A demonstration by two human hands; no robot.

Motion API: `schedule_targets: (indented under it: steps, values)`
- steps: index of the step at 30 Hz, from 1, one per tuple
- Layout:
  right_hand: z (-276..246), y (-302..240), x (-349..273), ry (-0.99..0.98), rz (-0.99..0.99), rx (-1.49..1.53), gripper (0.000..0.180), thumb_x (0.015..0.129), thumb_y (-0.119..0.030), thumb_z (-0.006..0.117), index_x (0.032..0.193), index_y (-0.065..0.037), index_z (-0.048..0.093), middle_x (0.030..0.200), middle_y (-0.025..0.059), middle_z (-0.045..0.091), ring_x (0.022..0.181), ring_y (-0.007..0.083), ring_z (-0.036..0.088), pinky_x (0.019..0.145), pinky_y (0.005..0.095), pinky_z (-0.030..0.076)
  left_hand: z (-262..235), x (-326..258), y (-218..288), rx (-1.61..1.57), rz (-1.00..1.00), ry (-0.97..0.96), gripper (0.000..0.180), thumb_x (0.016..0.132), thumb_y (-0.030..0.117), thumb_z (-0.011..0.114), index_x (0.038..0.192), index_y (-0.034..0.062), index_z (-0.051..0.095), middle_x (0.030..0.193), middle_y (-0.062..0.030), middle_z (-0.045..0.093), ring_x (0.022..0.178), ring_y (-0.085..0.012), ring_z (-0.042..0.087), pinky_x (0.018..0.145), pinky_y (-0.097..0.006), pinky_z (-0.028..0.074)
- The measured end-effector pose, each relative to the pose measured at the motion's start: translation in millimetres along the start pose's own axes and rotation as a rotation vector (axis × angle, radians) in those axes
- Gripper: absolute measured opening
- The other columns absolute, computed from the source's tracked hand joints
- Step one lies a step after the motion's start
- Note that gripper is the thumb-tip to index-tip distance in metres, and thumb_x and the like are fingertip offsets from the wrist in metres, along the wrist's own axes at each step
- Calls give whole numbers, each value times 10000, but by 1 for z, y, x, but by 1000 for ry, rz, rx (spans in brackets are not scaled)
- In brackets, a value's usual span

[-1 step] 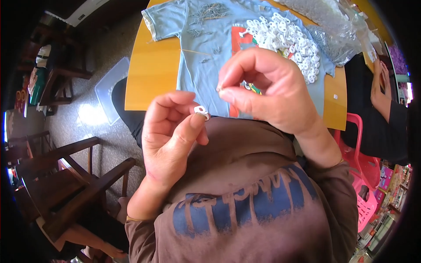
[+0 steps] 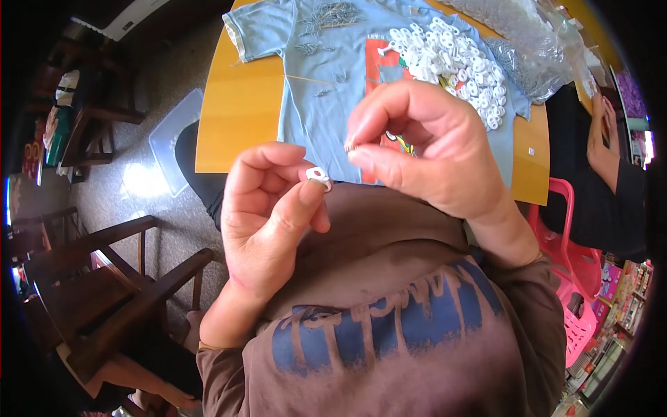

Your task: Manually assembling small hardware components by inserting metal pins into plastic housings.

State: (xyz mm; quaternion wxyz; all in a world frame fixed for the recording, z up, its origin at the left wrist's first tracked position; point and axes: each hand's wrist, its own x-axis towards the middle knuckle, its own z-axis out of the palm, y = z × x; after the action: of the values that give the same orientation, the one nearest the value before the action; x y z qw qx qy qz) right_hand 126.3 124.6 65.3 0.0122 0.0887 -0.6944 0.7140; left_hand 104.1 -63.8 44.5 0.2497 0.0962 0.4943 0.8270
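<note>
My left hand (image 2: 267, 208) pinches a small white plastic piece (image 2: 317, 177) with a hole in it between thumb and forefinger. To its right and slightly higher, my right hand (image 2: 424, 142) has thumb and forefinger closed on a tiny metal spring (image 2: 351, 146). The spring and the white piece are apart. Beyond my hands a light blue T-shirt (image 2: 306, 118) lies spread on a yellow table (image 2: 233, 132). A heap of white plastic pieces (image 2: 451, 59) rests on its right part, partly hidden by my right hand. Small grey metal springs (image 2: 330, 19) lie in loose clusters on its left part.
A clear plastic bag (image 2: 535, 62) lies at the table's far right. One white piece (image 2: 531, 151) sits alone near the right edge. Another person's hand (image 2: 604, 139) is at the right. A pink plastic chair (image 2: 570, 243) and dark wooden chairs (image 2: 118, 278) stand around.
</note>
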Motion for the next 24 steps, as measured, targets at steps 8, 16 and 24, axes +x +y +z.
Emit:
schedule_targets:
  steps: [8,16,24]
  values:
    - [10,-8,-18,-21,-21,-43,241,738,94,608,941,9,509,869,77,570,803,124,564,728,249,460,6,-10,1,4,10,-28,182,837,10,575,993,-10,482,878,-83,575,630,-83,534,571,-181,443]
    - [13,-9,-20,-19,-87,-229,211,715,97,617,896,4,560,871,74,586,810,131,580,732,240,458,4,-12,-1,84,24,-34,238,838,1,571,1063,-30,501,847,-49,562,636,-70,522,570,-166,423]
    - [16,-8,-17,53,-184,-343,147,741,35,608,844,-46,543,721,47,587,666,144,608,592,238,478,2,-13,-3,185,89,-30,200,825,-28,576,1020,-32,531,842,-30,558,630,-47,507,564,-156,411]
